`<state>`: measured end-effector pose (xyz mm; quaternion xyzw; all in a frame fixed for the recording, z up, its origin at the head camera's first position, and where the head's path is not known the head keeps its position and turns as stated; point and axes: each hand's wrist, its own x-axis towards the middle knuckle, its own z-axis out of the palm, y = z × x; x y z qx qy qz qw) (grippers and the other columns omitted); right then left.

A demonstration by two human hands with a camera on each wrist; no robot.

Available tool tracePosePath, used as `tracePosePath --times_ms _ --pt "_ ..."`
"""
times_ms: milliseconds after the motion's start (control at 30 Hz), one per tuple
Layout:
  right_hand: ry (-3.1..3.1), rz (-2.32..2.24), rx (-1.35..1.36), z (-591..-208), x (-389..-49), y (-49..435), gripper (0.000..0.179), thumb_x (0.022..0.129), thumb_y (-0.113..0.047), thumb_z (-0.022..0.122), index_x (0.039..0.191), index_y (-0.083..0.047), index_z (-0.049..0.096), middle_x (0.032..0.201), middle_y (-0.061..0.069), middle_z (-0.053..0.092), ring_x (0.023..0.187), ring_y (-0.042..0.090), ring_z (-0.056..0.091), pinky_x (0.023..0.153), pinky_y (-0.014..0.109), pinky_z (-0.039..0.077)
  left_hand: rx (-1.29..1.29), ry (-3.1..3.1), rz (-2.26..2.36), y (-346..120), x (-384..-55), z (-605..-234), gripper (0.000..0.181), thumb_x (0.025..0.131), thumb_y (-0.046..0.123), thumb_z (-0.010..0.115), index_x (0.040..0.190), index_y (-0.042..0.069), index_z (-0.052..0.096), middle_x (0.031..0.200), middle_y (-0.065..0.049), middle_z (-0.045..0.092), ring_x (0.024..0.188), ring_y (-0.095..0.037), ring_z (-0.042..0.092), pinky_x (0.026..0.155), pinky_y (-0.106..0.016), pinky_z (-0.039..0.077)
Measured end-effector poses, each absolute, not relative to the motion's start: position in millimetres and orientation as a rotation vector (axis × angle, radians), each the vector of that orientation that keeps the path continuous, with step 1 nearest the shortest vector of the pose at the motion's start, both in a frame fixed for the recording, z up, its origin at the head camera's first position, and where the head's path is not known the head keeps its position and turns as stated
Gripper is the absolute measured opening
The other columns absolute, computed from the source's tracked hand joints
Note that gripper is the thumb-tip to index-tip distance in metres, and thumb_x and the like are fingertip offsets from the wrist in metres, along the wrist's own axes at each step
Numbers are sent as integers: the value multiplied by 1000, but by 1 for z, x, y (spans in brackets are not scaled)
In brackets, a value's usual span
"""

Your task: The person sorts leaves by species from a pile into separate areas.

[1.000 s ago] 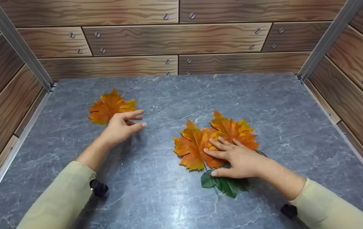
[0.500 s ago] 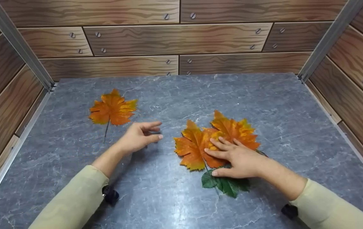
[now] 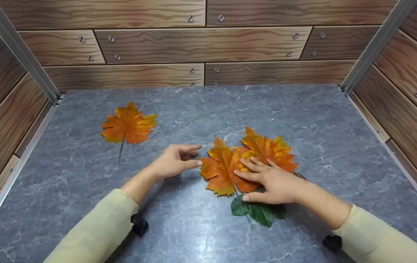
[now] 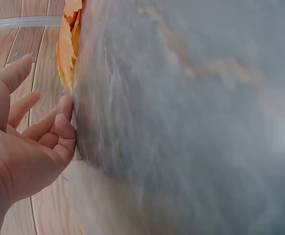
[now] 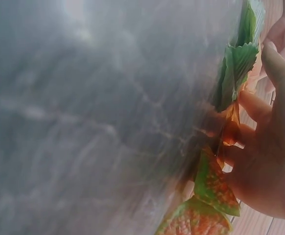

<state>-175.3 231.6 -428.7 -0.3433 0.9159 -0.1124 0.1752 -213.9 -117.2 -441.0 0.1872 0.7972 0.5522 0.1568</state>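
Note:
My right hand point(image 3: 277, 184) rests with spread fingers on a cluster of artificial leaves. In it, an orange maple leaf point(image 3: 218, 170) lies on the left and another orange leaf point(image 3: 261, 144) on the upper right. Green leaves point(image 3: 261, 213) stick out below the thumb; part of the cluster is hidden under the palm. Just left of the cluster is my left hand point(image 3: 173, 160), thumb tip right at the leaf's edge, holding nothing. In the left wrist view, the orange leaves point(image 4: 69, 44) stand beyond its loosely bent fingers. The right wrist view has green leaves point(image 5: 238, 73) beside the right hand.
A single orange maple leaf point(image 3: 129, 124) with a thin dark stem lies at the back left of the grey marbled table point(image 3: 208, 106). Walls with a wood-plank pattern point(image 3: 201, 44) enclose the back and sides, with metal posts point(image 3: 376, 44) in the corners.
My left hand has moved away from the single leaf, right and toward me, to the cluster's left edge. That leaf and its stem are now uncovered. The right hand has stayed put.

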Motion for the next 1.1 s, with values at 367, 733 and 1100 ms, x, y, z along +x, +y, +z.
tracePosePath --times_ms 367,733,1100 --pt "2574 -366 -956 -428 -180 233 81 99 -74 54 168 -35 34 177 2 14 162 36 9 122 73 7 647 2323 1508 -102 -214 -442 60 97 19 80 150 2 59 145 -21 63 107 -24 68 88 -32 55" --pt "2597 -351 -970 -429 -180 231 82 99 -75 53 168 -35 34 177 3 16 161 37 14 121 75 10 699 2307 1477 -87 -214 -442 64 96 20 81 152 2 57 142 -19 66 128 -30 65 110 -43 50" --pt "2603 -353 -961 -431 -180 232 82 99 -76 53 168 -36 34 177 2 15 161 36 13 120 75 10 748 2322 1475 -69 -214 -445 60 95 13 81 150 1 60 144 -15 65 132 -28 62 113 -41 46"
